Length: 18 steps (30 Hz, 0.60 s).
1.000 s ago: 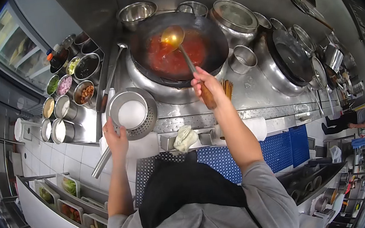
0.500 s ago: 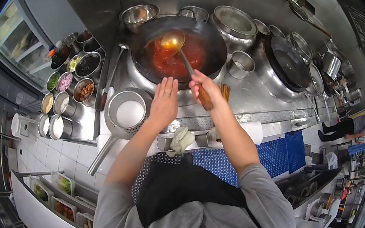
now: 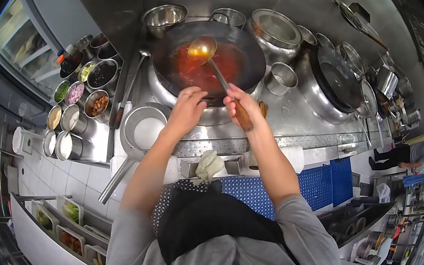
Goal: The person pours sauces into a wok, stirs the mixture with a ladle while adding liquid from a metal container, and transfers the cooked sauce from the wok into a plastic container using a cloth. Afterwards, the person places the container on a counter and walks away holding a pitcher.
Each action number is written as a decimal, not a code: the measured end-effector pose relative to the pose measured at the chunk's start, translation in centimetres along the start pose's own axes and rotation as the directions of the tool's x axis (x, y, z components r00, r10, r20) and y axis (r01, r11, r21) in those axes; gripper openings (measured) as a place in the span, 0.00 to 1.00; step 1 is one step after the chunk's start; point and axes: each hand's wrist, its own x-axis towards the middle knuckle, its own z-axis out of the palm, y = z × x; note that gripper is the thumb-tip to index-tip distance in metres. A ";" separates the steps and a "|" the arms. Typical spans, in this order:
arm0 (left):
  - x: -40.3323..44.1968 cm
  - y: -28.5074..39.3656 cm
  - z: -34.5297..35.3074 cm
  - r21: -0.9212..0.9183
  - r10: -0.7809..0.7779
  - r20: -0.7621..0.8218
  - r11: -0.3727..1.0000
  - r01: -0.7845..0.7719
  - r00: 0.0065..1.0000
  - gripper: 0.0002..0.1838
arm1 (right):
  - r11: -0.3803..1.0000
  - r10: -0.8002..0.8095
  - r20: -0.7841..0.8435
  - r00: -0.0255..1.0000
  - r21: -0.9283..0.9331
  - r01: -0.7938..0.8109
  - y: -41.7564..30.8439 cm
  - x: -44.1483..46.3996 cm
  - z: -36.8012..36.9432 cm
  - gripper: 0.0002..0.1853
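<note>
My right hand (image 3: 238, 104) is wrapped round the wooden handle of a long ladle (image 3: 219, 74). The ladle's round bowl sits over the red, soupy sauce (image 3: 189, 71) inside a big dark wok (image 3: 234, 30), with some orange-yellow liquid in it. At the wok's near rim is my left hand (image 3: 186, 109), fingers bent and slightly apart, with nothing visible in them. Whether its fingertips touch the rim, I cannot tell. Left of that hand stands a metal strainer pan (image 3: 130, 128) with white contents. A bundle of thin sticks (image 3: 263, 108) lies just behind my right hand.
Small metal pots of ingredients (image 3: 99, 104) stand at the left. An empty metal pot (image 3: 281, 78) and another wok (image 3: 334, 82) are to the right. A crumpled cloth (image 3: 209, 166) lies on the counter's front edge. A person (image 3: 418, 153) is far off at the right.
My left hand has gone from flat, outstretched fingers to bent ones near the wok rim. The ladle bowl has shifted slightly; my right hand keeps its hold.
</note>
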 end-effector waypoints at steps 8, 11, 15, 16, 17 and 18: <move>-14.9 -2.8 -10.9 0.381 -0.220 -0.458 0.826 0.415 0.861 0.25 | 0.880 -0.184 -0.175 0.967 -0.468 0.083 1.6 -4.6 -1.9 0.37; -19.0 -5.0 -11.7 0.388 -0.400 -0.423 0.731 0.562 0.813 0.28 | 0.798 -0.205 -0.138 0.969 -0.596 0.084 -0.1 -5.3 -2.4 0.38; -19.3 -3.9 -12.7 0.217 -0.452 -0.159 0.851 0.478 0.878 0.37 | 0.704 -0.414 -0.153 0.898 -0.679 0.208 -1.3 -0.6 -3.1 0.40; -19.8 -4.3 -12.4 0.231 -0.462 -0.163 0.841 0.489 0.872 0.40 | 0.711 -0.415 -0.158 0.896 -0.671 0.211 -1.9 0.2 -3.0 0.40; -20.2 -4.6 -12.1 0.260 -0.471 -0.149 0.830 0.494 0.870 0.38 | 0.718 -0.416 -0.162 0.895 -0.662 0.214 -2.4 0.8 -3.0 0.41; -20.3 -4.5 -12.1 0.288 -0.480 -0.136 0.818 0.498 0.867 0.37 | 0.725 -0.418 -0.166 0.893 -0.654 0.217 -2.8 1.4 -2.9 0.41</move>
